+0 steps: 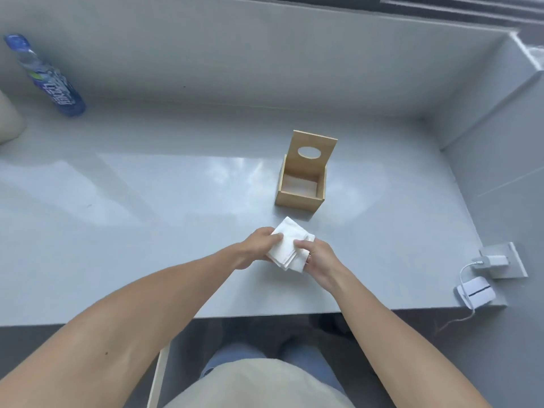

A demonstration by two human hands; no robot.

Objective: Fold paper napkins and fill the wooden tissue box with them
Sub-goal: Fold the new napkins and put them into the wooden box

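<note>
A folded stack of white paper napkins [287,247] is held just above the grey table [147,231], near its front edge. My left hand [260,242] grips the stack's left side, thumb on top. My right hand [319,259] grips its right side. Beyond the napkins stands the wooden tissue box [300,198], open at the top, its lid [315,142] with an oval hole raised upright at the back. Inside the box I see a pale bottom; whether napkins lie there I cannot tell.
A blue-labelled plastic water bottle [50,81] stands at the far left by the wall. A white charger [494,260] sits in a wall socket at the right, its cable leading to a small white device [475,293] on the table's right corner.
</note>
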